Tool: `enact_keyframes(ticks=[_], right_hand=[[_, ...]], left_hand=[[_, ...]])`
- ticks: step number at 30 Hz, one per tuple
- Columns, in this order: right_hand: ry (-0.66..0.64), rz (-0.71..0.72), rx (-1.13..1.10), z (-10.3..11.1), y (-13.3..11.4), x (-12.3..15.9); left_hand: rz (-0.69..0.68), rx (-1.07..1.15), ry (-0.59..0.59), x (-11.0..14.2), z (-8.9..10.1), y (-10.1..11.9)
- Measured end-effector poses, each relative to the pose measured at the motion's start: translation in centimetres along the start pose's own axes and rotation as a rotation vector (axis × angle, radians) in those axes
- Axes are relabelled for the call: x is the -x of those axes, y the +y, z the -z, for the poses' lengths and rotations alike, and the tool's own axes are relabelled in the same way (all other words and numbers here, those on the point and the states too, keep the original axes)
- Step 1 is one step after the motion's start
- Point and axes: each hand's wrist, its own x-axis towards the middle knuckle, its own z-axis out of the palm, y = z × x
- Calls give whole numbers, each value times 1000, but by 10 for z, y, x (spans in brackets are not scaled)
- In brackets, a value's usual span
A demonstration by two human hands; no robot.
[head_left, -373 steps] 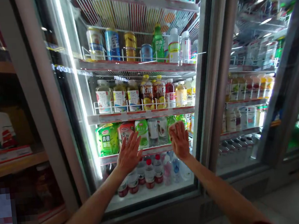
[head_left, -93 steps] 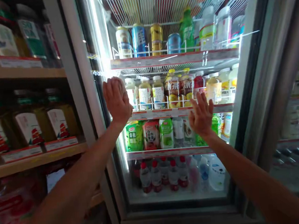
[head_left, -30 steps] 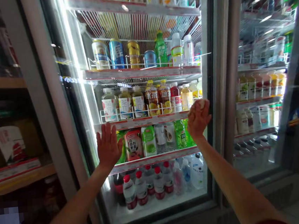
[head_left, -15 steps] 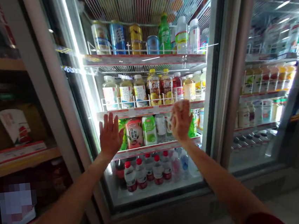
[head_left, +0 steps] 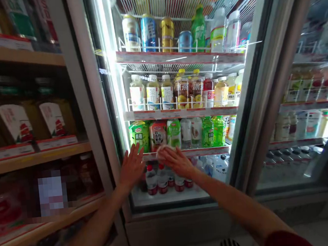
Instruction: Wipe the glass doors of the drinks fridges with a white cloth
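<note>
At left, white-labelled bottles (head_left: 15, 118) stand on a wooden shelf (head_left: 40, 160) fronted by red-edged price strips (head_left: 57, 142). A gold can (head_left: 168, 34) stands between a tall blue can (head_left: 148, 32) and a short blue can (head_left: 185, 41), with a green bottle (head_left: 199, 30) alongside.

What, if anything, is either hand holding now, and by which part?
The right hand has a bunched pale cloth under its fingers; which part is gripped can't be told. The left hand, open, shows nothing held.

2 hands (head_left: 132, 168) (right (head_left: 181, 163) holding cloth (head_left: 164, 151)) at glass door (head_left: 186, 114).
</note>
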Motion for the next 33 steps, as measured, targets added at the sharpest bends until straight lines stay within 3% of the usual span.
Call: enact_keyframes(ticks=[2,6,7,8,12,13,14,18,19,23,25,30,31,33], right_hand=[[-38,41,-11,-3,-11,-3],[124,-411,63,2,1,-51],[147,-462,71,0,-1,-59],[143,-433,66,-4,-7,-63],[7,79,-40,-28,-49,-50],[-4,130,-61,-31,-55,-50],[1,110,-73,-31,-58,-54],[77,-234,-70,-26,-56,-84],[75,-246,-70,-26,-58,-85],[-42,98,-102,-38,-77,-54],[-64,165,-100,-40,-75,-39],[68,-281,-10,-22,-43,-32],[64,-298,-4,-20,-40,-24],[11,-169,-13,-19,-41,-1]], left_hand=[[60,-11,-20,7,6,-7],[197,7,-29,21,12,-20],[208,19,-38,26,13,-21],[210,27,-51,32,13,-23],[188,-1,-134,53,17,-27],[189,-15,-150,56,18,-29],[191,-25,-164,59,19,-31],[200,-42,-196,63,23,-38],[198,-45,-198,63,23,-38],[160,-48,-204,67,20,-34],[141,-37,-210,68,18,-28],[113,2,-187,56,14,0],[101,4,-183,53,13,6],[73,5,-182,47,12,18]])
